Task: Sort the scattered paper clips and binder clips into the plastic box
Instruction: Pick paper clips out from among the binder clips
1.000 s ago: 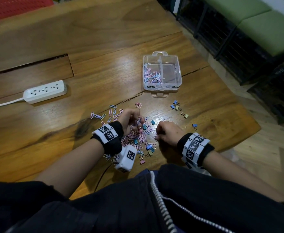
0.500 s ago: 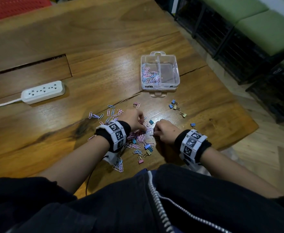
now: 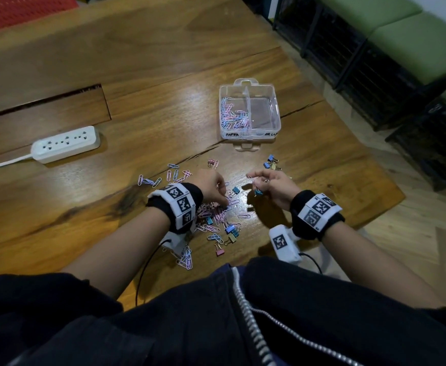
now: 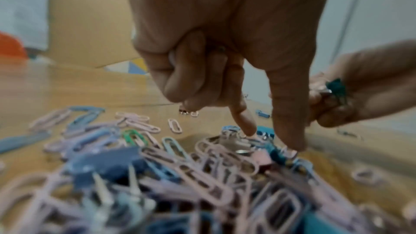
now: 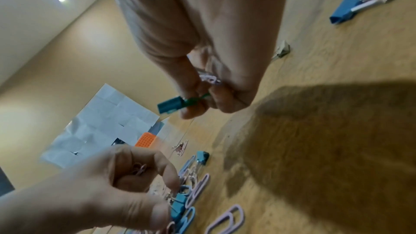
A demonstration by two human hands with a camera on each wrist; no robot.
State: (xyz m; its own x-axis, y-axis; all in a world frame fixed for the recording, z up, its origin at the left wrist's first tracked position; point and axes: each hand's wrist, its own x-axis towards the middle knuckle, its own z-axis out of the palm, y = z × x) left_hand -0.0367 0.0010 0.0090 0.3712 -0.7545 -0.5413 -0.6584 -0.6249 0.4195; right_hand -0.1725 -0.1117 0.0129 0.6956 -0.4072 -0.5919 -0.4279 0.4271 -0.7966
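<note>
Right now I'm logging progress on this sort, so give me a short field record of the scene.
box: clear plastic box, two compartments
left compartment: paper clips
right compartment: looks empty
table pile: mixed clips near the hands
left hand: fingertips down in the pile, some clips held
right hand: raised, holds teal binder clip and paper clips
</note>
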